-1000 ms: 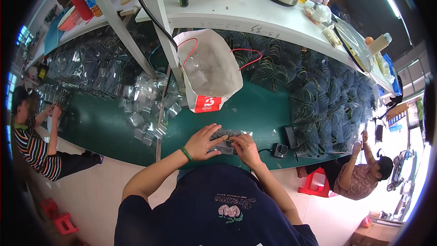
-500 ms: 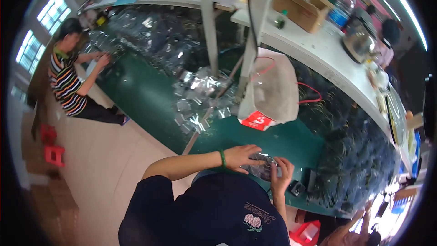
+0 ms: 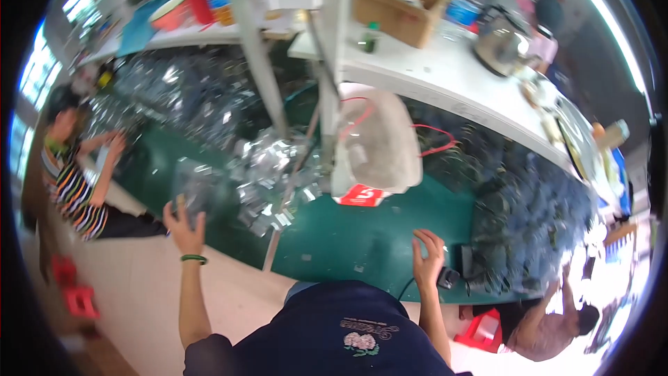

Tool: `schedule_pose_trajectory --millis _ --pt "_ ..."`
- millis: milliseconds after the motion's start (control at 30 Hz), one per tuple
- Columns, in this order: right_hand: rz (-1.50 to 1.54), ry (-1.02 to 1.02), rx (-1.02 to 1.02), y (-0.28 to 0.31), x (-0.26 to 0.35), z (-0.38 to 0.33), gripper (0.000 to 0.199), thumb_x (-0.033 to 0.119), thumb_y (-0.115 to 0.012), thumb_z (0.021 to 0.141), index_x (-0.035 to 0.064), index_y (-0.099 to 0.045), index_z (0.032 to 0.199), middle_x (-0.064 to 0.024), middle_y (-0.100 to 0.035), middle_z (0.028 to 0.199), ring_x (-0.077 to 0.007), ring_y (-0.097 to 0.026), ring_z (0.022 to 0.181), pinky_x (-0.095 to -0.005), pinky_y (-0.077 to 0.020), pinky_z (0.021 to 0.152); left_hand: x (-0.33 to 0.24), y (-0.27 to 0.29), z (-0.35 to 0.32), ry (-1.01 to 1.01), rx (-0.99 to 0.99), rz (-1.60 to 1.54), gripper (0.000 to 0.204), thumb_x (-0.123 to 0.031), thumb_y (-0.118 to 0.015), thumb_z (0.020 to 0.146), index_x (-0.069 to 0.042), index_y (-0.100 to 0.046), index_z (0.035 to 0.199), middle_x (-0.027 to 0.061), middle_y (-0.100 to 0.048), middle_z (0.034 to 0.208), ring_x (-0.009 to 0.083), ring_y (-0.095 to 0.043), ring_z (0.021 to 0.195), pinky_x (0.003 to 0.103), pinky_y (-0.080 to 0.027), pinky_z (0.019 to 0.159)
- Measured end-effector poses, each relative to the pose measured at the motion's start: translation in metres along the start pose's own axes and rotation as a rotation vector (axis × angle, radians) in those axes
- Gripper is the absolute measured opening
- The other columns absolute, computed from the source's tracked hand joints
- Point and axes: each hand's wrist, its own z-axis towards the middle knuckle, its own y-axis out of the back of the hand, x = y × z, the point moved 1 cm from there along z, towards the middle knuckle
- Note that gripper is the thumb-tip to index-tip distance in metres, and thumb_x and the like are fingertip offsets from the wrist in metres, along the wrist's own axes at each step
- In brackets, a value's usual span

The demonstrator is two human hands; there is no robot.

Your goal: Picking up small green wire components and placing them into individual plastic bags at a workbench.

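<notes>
Because the clear plastic packet (image 3: 195, 186) is out at the left over the green table (image 3: 362, 240), the left hand (image 3: 185, 233) is outstretched there, fingers spread, its grip too blurred to tell; the right hand (image 3: 428, 262), loosely curled, appears to hold nothing.

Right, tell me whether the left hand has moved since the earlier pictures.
Yes, to the left: earlier the left hand was right of the pale table strip; now it is left of it.
</notes>
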Motion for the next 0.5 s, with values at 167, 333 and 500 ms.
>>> schedule_pose_trajectory --millis 167,333,500 --pt "-0.047 -0.029 -0.02 -0.014 -0.034 0.054 0.024 0.008 -0.076 0.094 0.0087 -0.078 0.118 -0.0123 -0.073 0.124 -0.0351 -0.065 0.116 -0.044 -0.0514 0.103 0.153 -0.092 0.005 0.084 0.059 0.25 0.09 -0.044 -0.074 0.1 -0.022 -0.028 0.174 0.0313 -0.017 0.176 0.0511 -0.015 0.163 0.058 -0.022 0.132" --pt "-0.358 0.132 -0.2 0.011 -0.071 0.137 0.057 0.002 -0.076 0.088 0.0085 -0.064 0.143 -0.0169 -0.065 0.145 -0.0388 -0.056 0.137 -0.0472 -0.0453 0.117 0.137 -0.108 0.055 0.352 0.212 0.204 0.091 -0.045 -0.074 0.099 -0.015 -0.029 0.173 0.0301 -0.013 0.177 0.0511 -0.014 0.164 0.061 -0.021 0.131" --pt "-0.548 0.086 -0.087 0.016 -0.105 0.221 0.072 0.006 -0.079 0.086 0.0113 -0.055 0.154 -0.0167 -0.063 0.149 -0.0382 -0.051 0.145 -0.0467 -0.042 0.122 0.018 -0.093 0.044 0.096 -0.018 -0.044 0.087 -0.035 -0.074 0.101 0.0 -0.032 0.169 0.0287 -0.022 0.176 0.0487 -0.022 0.162 0.056 -0.025 0.13"
